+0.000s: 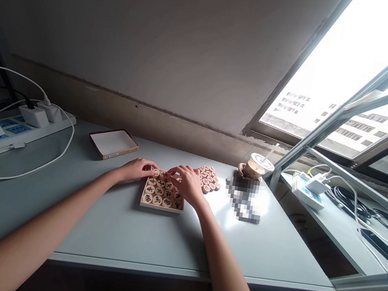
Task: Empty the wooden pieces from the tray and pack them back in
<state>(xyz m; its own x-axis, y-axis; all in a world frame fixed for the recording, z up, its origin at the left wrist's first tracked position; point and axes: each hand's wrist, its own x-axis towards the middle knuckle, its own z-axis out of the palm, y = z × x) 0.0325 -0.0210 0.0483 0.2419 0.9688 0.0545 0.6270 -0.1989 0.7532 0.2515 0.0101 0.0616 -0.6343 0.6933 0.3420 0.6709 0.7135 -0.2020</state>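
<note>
A shallow square box [161, 208] on the desk holds rows of round wooden Chinese chess pieces [157, 200] with dark characters facing up. My left hand [137, 169] is at the box's far left corner, its fingers and thumb closed around the edge there. Over the far right part of the box, my right hand [187, 182] has its fingers bent down, with the fingertips closed on a piece in the far row. That hand hides part of the rows. Just beyond it, a cluster of loose pieces with red characters [209, 179] lies on the desk.
An upturned box lid [114, 142] lies at the back left. Power strips with plugs and white cables [37, 117] occupy the left side. At the back right stands a lidded drink cup with a straw [258, 166], near a blurred patch. A metal frame [292, 154] borders the right edge.
</note>
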